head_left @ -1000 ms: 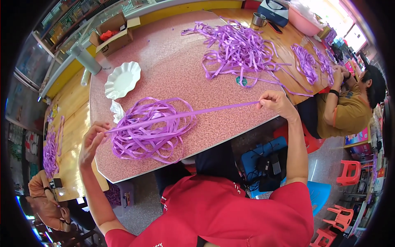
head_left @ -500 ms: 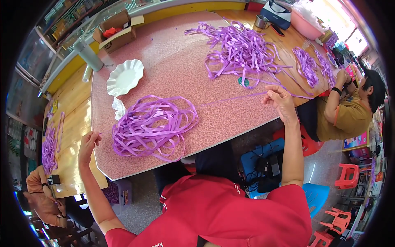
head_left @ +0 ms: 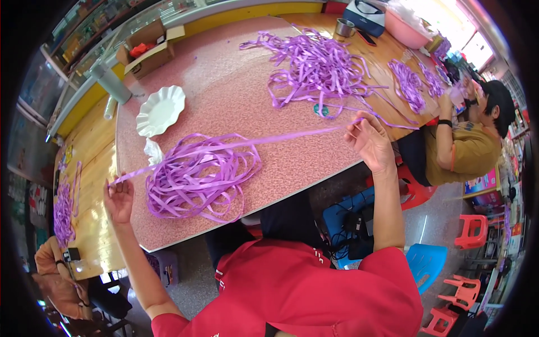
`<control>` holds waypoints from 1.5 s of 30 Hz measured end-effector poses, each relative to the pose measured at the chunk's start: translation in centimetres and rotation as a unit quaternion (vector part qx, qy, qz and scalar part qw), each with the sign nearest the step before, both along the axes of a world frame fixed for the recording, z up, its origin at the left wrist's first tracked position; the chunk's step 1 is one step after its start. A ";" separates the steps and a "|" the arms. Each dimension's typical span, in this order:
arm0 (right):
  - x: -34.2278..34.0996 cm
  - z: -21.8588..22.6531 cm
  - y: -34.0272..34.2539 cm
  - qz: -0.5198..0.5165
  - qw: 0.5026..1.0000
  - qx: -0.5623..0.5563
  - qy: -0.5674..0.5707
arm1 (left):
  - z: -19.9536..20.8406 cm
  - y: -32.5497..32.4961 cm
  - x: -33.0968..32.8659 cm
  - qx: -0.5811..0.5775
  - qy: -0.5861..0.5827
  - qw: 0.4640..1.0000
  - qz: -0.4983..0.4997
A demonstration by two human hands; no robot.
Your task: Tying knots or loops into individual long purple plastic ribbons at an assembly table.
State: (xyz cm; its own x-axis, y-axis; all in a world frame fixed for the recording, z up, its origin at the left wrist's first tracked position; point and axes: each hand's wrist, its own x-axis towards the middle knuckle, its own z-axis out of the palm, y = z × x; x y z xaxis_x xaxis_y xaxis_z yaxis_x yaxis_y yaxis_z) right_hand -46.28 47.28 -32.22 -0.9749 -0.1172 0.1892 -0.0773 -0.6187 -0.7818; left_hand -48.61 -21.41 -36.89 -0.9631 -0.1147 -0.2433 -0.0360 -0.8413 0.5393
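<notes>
A flat purple ribbon [head_left: 281,136] is stretched taut between my hands, above the pink speckled table. My left hand [head_left: 119,201] pinches one end of the span at the table's left edge. At the right, my raised right hand [head_left: 369,143] grips the other end between thumb and fingers. Beneath the span, a loose coil of purple ribbon [head_left: 196,180] lies in front of me. A larger tangled heap of purple ribbon [head_left: 323,70] rests farther back, with strands trailing toward my right hand.
A white scalloped plate [head_left: 161,110] and crumpled tissue [head_left: 152,150] sit left of the coil. Behind stand a grey-green bottle [head_left: 110,83] and an open cardboard box [head_left: 147,59]. A metal cup [head_left: 344,28] is at the back. Co-workers sit at right [head_left: 466,140] and left [head_left: 56,281].
The ribbon between my hands has risen and tightened, now crossing above the coil to my left hand. My left hand has turned and its fingers lifted. The whole view has shifted slightly.
</notes>
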 end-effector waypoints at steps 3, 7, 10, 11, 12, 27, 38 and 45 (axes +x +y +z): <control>-0.3 -0.7 -0.1 -0.025 1.000 -0.012 0.005 | -0.8 1.3 -0.7 0.072 0.045 0.996 0.015; -0.6 -1.6 0.3 -0.068 0.997 -0.040 0.007 | -2.6 2.6 -1.5 0.207 0.189 0.958 -0.066; -0.2 -2.1 1.4 -0.113 0.992 -0.046 0.011 | -1.5 6.8 -1.6 0.194 0.109 0.974 0.046; -0.3 -2.1 1.5 -0.123 0.991 -0.052 0.017 | -1.9 6.9 -1.4 0.173 0.132 0.975 0.037; -0.3 -2.2 1.6 -0.134 0.989 -0.057 0.023 | -2.6 6.6 -1.5 0.172 0.132 0.975 0.038; 1.3 -1.8 -0.4 -0.264 0.964 0.008 -0.046 | -3.7 5.8 -1.0 0.294 0.197 0.935 -0.004; 1.5 -2.2 0.0 -0.267 0.963 -0.015 -0.028 | -1.9 8.1 -0.9 0.354 0.189 0.915 -0.037; 2.0 -3.4 2.1 -0.259 0.966 -0.012 -0.021 | 1.3 13.2 0.6 0.331 0.220 0.915 0.068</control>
